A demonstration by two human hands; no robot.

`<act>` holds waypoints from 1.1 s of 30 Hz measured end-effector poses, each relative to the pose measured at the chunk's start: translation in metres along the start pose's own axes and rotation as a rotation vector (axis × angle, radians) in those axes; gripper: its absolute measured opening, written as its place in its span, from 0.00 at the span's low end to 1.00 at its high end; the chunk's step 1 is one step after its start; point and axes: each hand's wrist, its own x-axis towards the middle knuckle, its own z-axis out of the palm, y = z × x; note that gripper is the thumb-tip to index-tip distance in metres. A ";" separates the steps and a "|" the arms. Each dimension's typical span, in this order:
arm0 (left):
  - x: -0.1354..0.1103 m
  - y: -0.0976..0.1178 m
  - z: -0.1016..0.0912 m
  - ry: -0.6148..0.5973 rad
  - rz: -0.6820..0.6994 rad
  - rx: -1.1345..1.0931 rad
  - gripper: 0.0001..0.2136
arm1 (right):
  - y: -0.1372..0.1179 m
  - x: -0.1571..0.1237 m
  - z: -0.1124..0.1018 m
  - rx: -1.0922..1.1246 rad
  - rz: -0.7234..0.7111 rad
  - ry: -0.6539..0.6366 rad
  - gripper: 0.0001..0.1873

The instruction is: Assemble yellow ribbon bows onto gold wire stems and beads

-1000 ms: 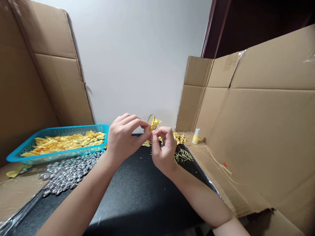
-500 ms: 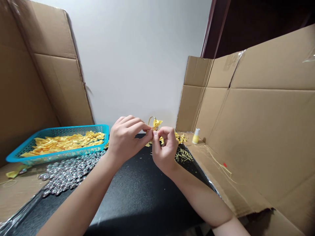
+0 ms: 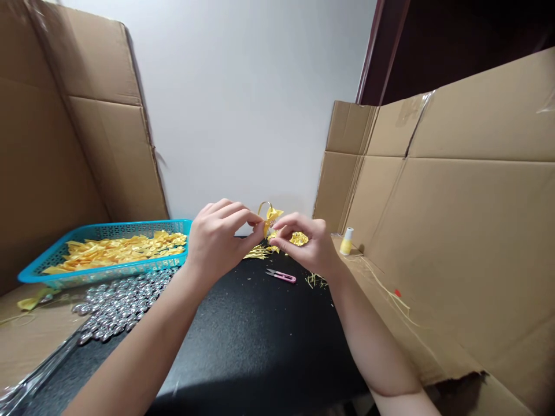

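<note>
A yellow ribbon bow (image 3: 272, 214) with a curved loop standing above it is pinched between the thumb and index finger of my left hand (image 3: 226, 234). Just to its right is my right hand (image 3: 307, 240), its thumb and index tips slightly parted beside the bow; no held thing shows between them. Below the hands, pink-handled thread snips (image 3: 281, 276) lie on the black tabletop (image 3: 260, 335). Behind the hands are a bundle of yellow strips (image 3: 259, 252) and a pile of yellow bows (image 3: 299, 238), partly covered by my right hand.
A blue basket (image 3: 43, 271) of yellow ribbon pieces (image 3: 125, 248) stands at the left, with many shiny silver beads (image 3: 121, 306) before it. Thread clippings (image 3: 316, 281) lie right of the snips. A yellow thread spool (image 3: 347, 241) stands by the right cardboard wall (image 3: 468, 231).
My right hand has moved right, away from the bow, and its fingertips have parted. The snips have come into sight. My left hand still pinches the bow.
</note>
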 end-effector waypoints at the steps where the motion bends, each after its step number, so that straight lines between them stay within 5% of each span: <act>1: 0.000 0.000 0.001 -0.005 0.004 -0.005 0.07 | 0.001 0.000 -0.001 -0.016 -0.010 -0.010 0.08; 10: -0.002 0.001 0.005 -0.052 0.047 -0.002 0.07 | 0.004 -0.001 -0.002 -0.086 -0.153 0.079 0.05; 15: -0.003 0.002 0.007 -0.094 0.088 0.005 0.06 | 0.007 0.000 -0.001 -0.138 -0.111 0.104 0.05; 19: -0.004 0.002 0.009 -0.076 0.128 0.093 0.07 | -0.004 0.003 -0.006 -0.317 -0.135 0.265 0.05; 25: -0.004 0.005 0.013 -0.090 0.212 0.208 0.10 | -0.004 0.005 -0.002 -0.428 0.039 0.246 0.04; 33: -0.008 0.003 0.022 -0.125 0.283 0.279 0.10 | 0.014 0.007 0.006 -0.294 0.264 0.135 0.04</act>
